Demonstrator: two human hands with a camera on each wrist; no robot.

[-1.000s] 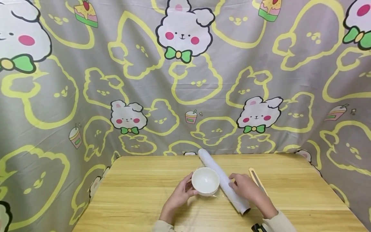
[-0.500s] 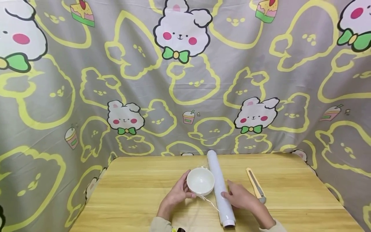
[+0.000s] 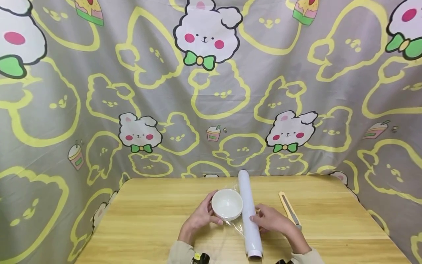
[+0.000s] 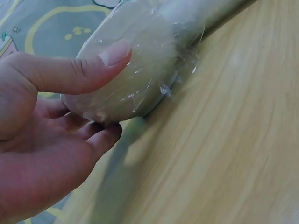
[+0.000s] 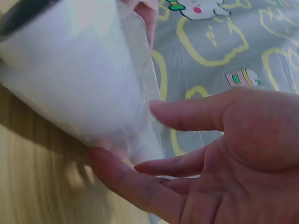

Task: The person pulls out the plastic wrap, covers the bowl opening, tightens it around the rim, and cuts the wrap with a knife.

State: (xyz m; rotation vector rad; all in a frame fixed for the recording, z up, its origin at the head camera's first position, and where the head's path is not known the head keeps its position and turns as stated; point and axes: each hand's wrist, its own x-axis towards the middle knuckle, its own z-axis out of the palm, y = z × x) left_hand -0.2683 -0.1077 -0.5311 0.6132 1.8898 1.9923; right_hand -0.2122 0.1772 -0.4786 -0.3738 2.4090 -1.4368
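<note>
My left hand [image 3: 202, 217] holds a small white bowl [image 3: 227, 203] from its left side, thumb near and fingers round the far side. In the left wrist view, crinkled clear cling film [image 4: 140, 70] covers the bowl under my thumb. Loose film [image 3: 238, 228] trails between the bowl and a long roll of cling film [image 3: 249, 216], which lies lengthwise just right of the bowl. My right hand [image 3: 271, 219] is at the roll's right side, its thumb tip overlapping the roll. In the right wrist view, its fingers [image 5: 135, 184] are relaxed and loosely spread along the roll.
A yellow utility knife [image 3: 290, 209] lies on the wooden table [image 3: 158, 220], right of the roll and beyond my right hand. A grey curtain [image 3: 171, 91] with cartoon figures hangs behind the table and at both sides. The roll's far end reaches near the back edge.
The roll has turned from slanting to nearly straight, its near end swinging left. My right hand has shifted slightly left with it. The left hand still holds the bowl.
</note>
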